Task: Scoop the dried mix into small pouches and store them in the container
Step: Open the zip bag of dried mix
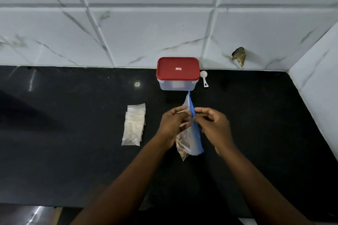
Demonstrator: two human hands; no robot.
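A clear zip bag [190, 139] with a blue seal strip holds the brown dried mix in its lower part. My left hand [173, 124] and my right hand [214, 124] both pinch the bag's top edge, one on each side of the blue strip, holding it above the black counter [73, 151]. A stack of small clear pouches [134, 125] lies to the left of my hands. Behind the bag stands a clear plastic container [177, 85] with its red lid [177, 68] on. A small white scoop [204, 76] lies just right of the container.
The white marble-tiled wall [146, 33] runs along the back of the counter and turns forward at the right. A ragged hole with brown material [239, 55] shows in the wall at the right. The counter's front edge [45, 205] lies at bottom left.
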